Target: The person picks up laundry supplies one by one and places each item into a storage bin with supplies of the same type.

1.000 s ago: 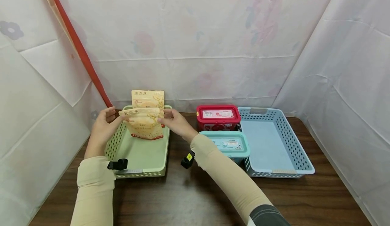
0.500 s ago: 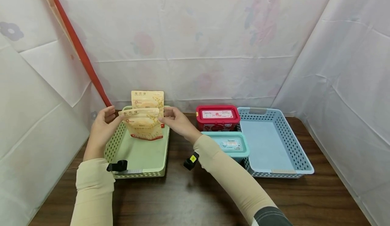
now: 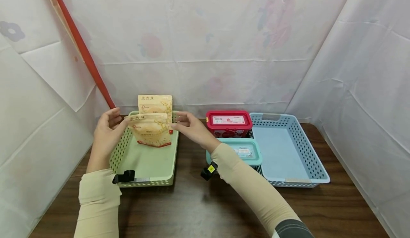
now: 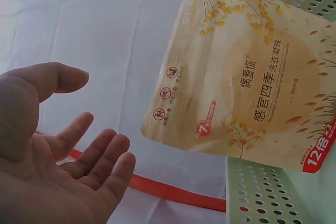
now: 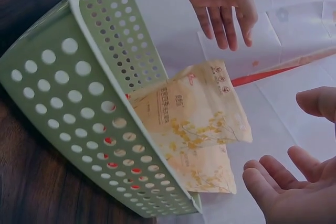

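Note:
Two cream laundry capsule pouches stand upright in the green basket (image 3: 148, 183), one behind the other. The front pouch (image 3: 150, 133) leans a little; the back pouch (image 3: 156, 102) rises above it. Beside the front pouch's upper left corner is my left hand (image 3: 106, 134), fingers loosely bent. The left wrist view shows a gap between this hand (image 4: 68, 150) and the pouch (image 4: 268, 82). On the other side, my right hand (image 3: 196, 131) has its thumb and fingers spread. In the right wrist view, that hand (image 5: 299, 187) stays apart from both pouches and holds nothing.
Right of the middle, a red lidded box (image 3: 229, 124) sits behind a teal lidded box (image 3: 245, 152). A blue basket (image 3: 282, 156) adjoins them on the right. White cloth (image 3: 205, 52) hangs behind the wooden table (image 3: 192, 209), with a red strip (image 3: 86, 56) at left.
My right hand has drawn back to the right from the front pouch's edge. My left hand has shifted slightly left. Both pouches stay in place.

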Demonstrator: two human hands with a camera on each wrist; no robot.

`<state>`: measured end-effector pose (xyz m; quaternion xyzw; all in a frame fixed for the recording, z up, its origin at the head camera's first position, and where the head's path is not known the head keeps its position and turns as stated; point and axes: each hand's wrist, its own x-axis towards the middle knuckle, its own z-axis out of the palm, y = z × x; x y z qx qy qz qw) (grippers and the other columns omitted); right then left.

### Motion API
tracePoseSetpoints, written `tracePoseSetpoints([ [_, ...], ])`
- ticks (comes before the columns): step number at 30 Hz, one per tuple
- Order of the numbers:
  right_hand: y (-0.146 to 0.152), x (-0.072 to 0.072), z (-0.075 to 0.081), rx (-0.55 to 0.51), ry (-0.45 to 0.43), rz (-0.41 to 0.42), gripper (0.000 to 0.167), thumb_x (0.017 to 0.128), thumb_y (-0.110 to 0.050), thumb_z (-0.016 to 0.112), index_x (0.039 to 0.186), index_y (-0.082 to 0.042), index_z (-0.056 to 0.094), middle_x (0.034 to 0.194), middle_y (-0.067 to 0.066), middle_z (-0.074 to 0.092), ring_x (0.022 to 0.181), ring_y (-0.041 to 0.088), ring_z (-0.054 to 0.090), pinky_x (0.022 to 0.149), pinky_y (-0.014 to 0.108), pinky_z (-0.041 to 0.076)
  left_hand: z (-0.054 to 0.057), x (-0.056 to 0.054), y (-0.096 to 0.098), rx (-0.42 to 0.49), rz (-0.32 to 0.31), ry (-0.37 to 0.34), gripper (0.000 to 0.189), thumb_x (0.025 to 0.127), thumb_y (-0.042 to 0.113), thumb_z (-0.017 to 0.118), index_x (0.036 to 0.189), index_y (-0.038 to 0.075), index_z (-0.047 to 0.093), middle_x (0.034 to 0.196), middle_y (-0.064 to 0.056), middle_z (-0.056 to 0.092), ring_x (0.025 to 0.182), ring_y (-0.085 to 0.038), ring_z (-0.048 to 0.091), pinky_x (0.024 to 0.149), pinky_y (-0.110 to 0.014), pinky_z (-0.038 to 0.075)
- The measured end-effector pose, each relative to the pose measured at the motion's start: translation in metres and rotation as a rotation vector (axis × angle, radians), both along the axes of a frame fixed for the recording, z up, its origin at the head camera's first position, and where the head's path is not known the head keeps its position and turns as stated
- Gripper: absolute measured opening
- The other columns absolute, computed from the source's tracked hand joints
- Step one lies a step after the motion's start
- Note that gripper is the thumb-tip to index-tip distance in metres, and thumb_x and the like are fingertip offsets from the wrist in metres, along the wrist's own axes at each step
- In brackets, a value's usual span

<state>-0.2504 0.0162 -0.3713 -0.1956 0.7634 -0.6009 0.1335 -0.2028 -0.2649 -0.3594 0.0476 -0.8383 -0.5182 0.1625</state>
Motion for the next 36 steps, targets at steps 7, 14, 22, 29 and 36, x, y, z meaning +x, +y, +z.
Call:
tracePoseSetpoints([
  [7, 0.020, 0.002, -0.001, 0.032, 0.018, -0.013, 0.063, 0.096, -0.042, 0.068, 0.150, -0.021, 0.044, 0.141, 0.000, 0.051, 0.128, 0.015, 0.052, 0.101, 0.042, 0.048, 0.003, 0.003, 0.011, 0.009, -0.065, 0.018, 0.064, 0.102, 0.035, 0.058, 0.155, 0.008, 0.034, 0.151, -0.017, 0.040, 0.131, -0.032, 0.042, 0.101, -0.034, 0.041],
  [14, 0.043, 0.005, -0.005, 0.045, 0.026, -0.018, 0.058, 0.096, -0.040, 0.068, 0.147, -0.023, 0.046, 0.143, 0.005, 0.050, 0.128, 0.018, 0.051, 0.103, 0.044, 0.047, 0.002, 0.004, 0.024, 0.019, -0.123, 0.038, 0.062, 0.101, 0.033, 0.061, 0.153, 0.008, 0.037, 0.149, -0.015, 0.041, 0.134, -0.032, 0.042, 0.107, -0.046, 0.038],
  [22, 0.065, 0.010, -0.010, 0.072, 0.023, -0.012, 0.058, 0.096, -0.044, 0.068, 0.147, -0.027, 0.046, 0.143, 0.004, 0.050, 0.128, 0.016, 0.050, 0.103, 0.046, 0.047, -0.002, 0.002, 0.041, 0.001, -0.179, 0.063, 0.060, 0.101, 0.031, 0.062, 0.152, 0.009, 0.039, 0.148, -0.014, 0.042, 0.134, -0.033, 0.042, 0.106, -0.053, 0.038],
  [29, 0.083, 0.014, -0.014, 0.076, 0.019, -0.043, 0.059, 0.095, -0.043, 0.069, 0.147, -0.025, 0.046, 0.142, 0.004, 0.052, 0.127, 0.017, 0.052, 0.101, 0.046, 0.049, -0.009, 0.001, 0.064, 0.029, -0.301, 0.067, 0.057, 0.101, 0.026, 0.063, 0.149, 0.004, 0.042, 0.148, -0.019, 0.043, 0.134, -0.037, 0.042, 0.109, -0.055, 0.037],
  [36, 0.100, 0.019, -0.018, 0.046, 0.005, -0.052, 0.061, 0.096, -0.038, 0.069, 0.149, -0.018, 0.045, 0.141, 0.008, 0.051, 0.127, 0.022, 0.053, 0.101, 0.045, 0.050, -0.013, 0.005, 0.083, 0.038, -0.356, 0.051, 0.053, 0.100, 0.027, 0.065, 0.144, 0.004, 0.048, 0.144, -0.017, 0.048, 0.131, -0.035, 0.046, 0.108, -0.052, 0.040],
])
